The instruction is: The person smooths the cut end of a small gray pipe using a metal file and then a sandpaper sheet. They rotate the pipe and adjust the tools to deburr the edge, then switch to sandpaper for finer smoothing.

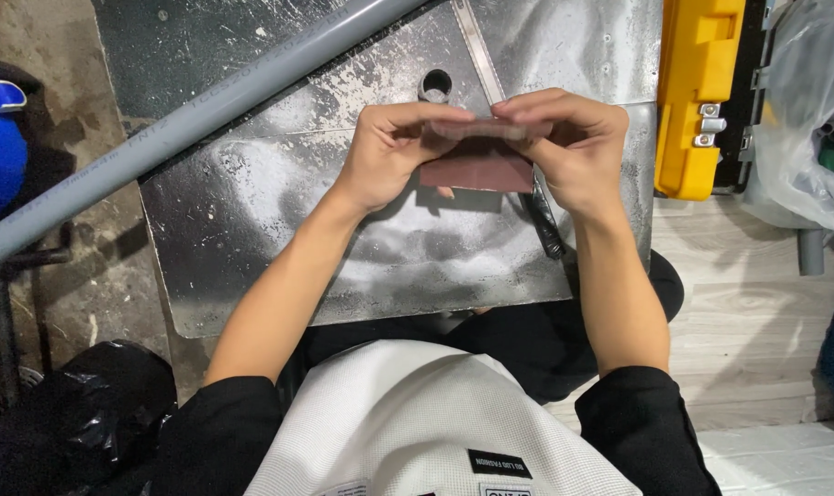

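Two bare hands meet above a scuffed metal sheet (251,211), seen from the wearer's head. Nearest, at 6 o'clock, lie the person's white vest (417,413) and black sleeves. Farther up, the left hand (389,152) and right hand (564,152) face each other, each grip clamped on a folded reddish-brown abrasive sheet (479,171), which hangs between them just above the metal sheet; the fingertips pinch its upper edge. A dark rod-like tool (543,225) lies on the metal sheet under the right wrist. Beyond the hands, at 12 o'clock, a round hole (435,84) pierces the sheet. A grey pipe (160,138) runs from 9 toward 12 o'clock. A yellow case (697,92) stands at 2 o'clock.
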